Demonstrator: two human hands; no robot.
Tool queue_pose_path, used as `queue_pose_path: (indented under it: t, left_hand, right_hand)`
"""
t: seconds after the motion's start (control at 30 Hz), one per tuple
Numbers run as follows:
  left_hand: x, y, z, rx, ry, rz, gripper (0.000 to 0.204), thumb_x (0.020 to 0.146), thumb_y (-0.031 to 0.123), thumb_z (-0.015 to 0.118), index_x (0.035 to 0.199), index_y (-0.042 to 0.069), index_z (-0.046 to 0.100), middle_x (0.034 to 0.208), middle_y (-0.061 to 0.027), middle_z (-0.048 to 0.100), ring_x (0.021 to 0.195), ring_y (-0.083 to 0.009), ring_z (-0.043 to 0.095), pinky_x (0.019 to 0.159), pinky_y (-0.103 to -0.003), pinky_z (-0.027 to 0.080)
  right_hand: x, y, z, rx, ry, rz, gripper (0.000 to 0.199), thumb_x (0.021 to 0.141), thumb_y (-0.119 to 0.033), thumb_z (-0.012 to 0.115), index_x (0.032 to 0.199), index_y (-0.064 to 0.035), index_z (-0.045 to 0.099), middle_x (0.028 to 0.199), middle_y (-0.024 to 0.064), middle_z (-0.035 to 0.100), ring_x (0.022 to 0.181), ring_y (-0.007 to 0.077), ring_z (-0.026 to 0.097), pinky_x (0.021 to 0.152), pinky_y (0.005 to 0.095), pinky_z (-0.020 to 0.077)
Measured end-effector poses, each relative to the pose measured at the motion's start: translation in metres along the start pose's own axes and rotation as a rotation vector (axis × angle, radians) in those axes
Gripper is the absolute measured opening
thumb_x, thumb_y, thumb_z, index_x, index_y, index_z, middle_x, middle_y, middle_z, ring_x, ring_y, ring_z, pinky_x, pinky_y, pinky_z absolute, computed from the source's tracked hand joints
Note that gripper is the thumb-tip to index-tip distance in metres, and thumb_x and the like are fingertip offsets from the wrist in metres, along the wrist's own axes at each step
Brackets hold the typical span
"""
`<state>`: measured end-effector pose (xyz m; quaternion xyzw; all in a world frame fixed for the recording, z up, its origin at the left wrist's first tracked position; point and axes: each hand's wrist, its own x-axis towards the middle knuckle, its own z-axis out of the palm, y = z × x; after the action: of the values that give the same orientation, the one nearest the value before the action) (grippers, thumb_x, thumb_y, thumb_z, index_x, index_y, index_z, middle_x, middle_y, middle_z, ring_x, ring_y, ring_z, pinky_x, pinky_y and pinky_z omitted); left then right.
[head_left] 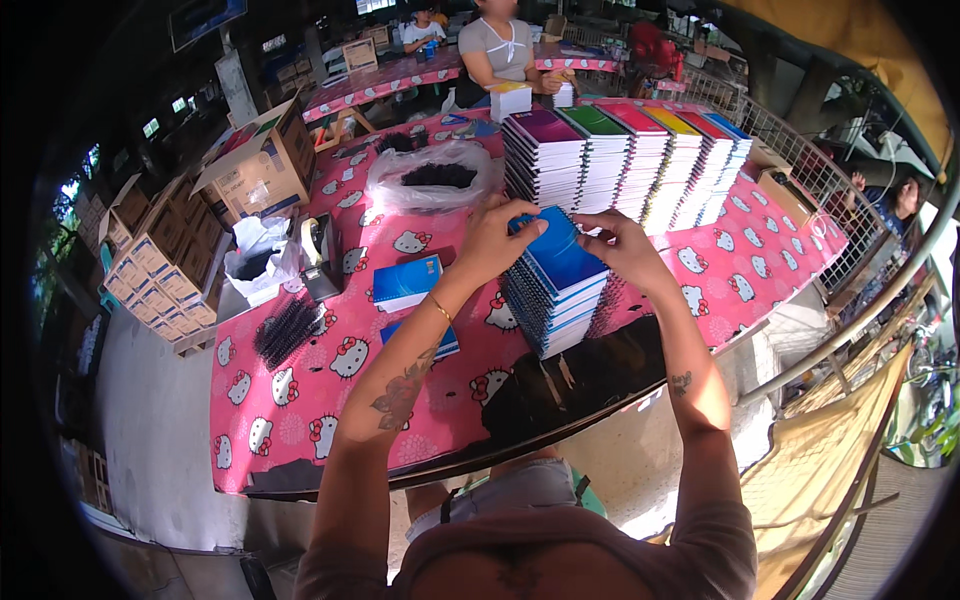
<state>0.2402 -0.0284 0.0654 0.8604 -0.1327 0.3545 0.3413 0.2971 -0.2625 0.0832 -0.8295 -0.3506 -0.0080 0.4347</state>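
In the head view: grasps the far left corner of the top blue notebook point(568, 256) between thumb and fingers of the left hand point(491, 242); pinches near its far right corner with the right hand point(632, 254). Cannot tell firmness of either grip. Location: atop a stack of spiral notebooks point(540, 312), near the table's front edge. Probably light singly, heavy as a pile; bendable, rather slippery across the cover, with coils easily snagged or crushed. Best taken by opposite page edges, away from the coils. Just beyond: a row of coloured notebook stacks point(642, 165), hindering any push forward. Beside the left forearm: two blue booklets point(407, 283), one partly hidden. Farther left on the pink tablecloth point(440, 405): loose black coils point(290, 328), a tape dispenser point(320, 262); beyond, a plastic bag point(385, 187) with dark contents.
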Motion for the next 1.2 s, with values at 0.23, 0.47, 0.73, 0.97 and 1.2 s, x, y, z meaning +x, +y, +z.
queue_pose_path:
  t: [0.23, 0.47, 0.73, 0.97, 1.2]
  left_hand:
    - [-0.108, -0.02, -0.079, 0.068, 0.026, -0.115, 0.02, 0.088, 0.012, 0.071, 0.105, 0.003, 0.07, 0.107, -0.0146, 0.067, 0.091, -0.0296, 0.066, 0.078, -0.039, 0.052]
    - [-0.241, -0.051, -0.094, 0.496, -0.237, -0.063, 0.028, 0.084, 0.005, 0.068, 0.112, 0.006, 0.067, 0.111, -0.0152, 0.068, 0.1, -0.0339, 0.067, 0.082, -0.043, 0.057]
    - [-0.229, 0.009, -0.091, 0.498, -0.255, 0.051, 0.029, 0.085, 0.007, 0.067, 0.114, 0.002, 0.066, 0.11, -0.0132, 0.068, 0.092, -0.0312, 0.067, 0.078, -0.04, 0.057]
    - [-0.217, -0.098, -0.17, 0.686, 0.088, -0.276, 0.021, 0.091, 0.015, 0.064, 0.105, -0.001, 0.068, 0.096, -0.0181, 0.065, 0.09, -0.037, 0.06, 0.082, -0.046, 0.049]
    - [-0.282, -0.176, -0.224, 1.108, -0.097, -0.261, 0.029, 0.093, 0.014, 0.056, 0.12, 0.003, 0.059, 0.102, -0.0118, 0.059, 0.096, -0.0291, 0.059, 0.081, -0.04, 0.054]
  right_hand:
    - [-0.068, -0.075, 0.014, -0.132, 0.387, -0.48, 0.036, 0.085, -0.011, 0.073, 0.12, -0.002, 0.068, 0.125, 0.0144, 0.061, 0.111, 0.0314, 0.06, 0.094, 0.0376, 0.0481]
    - [-0.11, -0.078, 0.095, 0.339, 0.098, -0.534, 0.028, 0.083, 0.0, 0.07, 0.112, -0.0009, 0.07, 0.116, 0.0142, 0.065, 0.102, 0.0282, 0.065, 0.086, 0.0354, 0.0528]
    - [-0.11, -0.045, 0.191, 0.33, 0.123, -0.294, 0.045, 0.081, -0.008, 0.078, 0.123, -0.0035, 0.063, 0.113, 0.0148, 0.068, 0.099, 0.0286, 0.069, 0.084, 0.0351, 0.054]
    - [-0.138, 0.004, 0.21, 0.402, -0.051, -0.073, 0.037, 0.08, -0.006, 0.081, 0.112, -0.004, 0.061, 0.099, 0.0094, 0.072, 0.083, 0.0123, 0.068, 0.074, 0.0258, 0.053]
    - [-0.146, 0.016, 0.229, 0.766, -0.049, 0.063, 0.046, 0.078, 0.0, 0.081, 0.109, -0.0061, 0.048, 0.097, 0.0085, 0.068, 0.091, 0.0138, 0.065, 0.08, 0.0285, 0.0518]
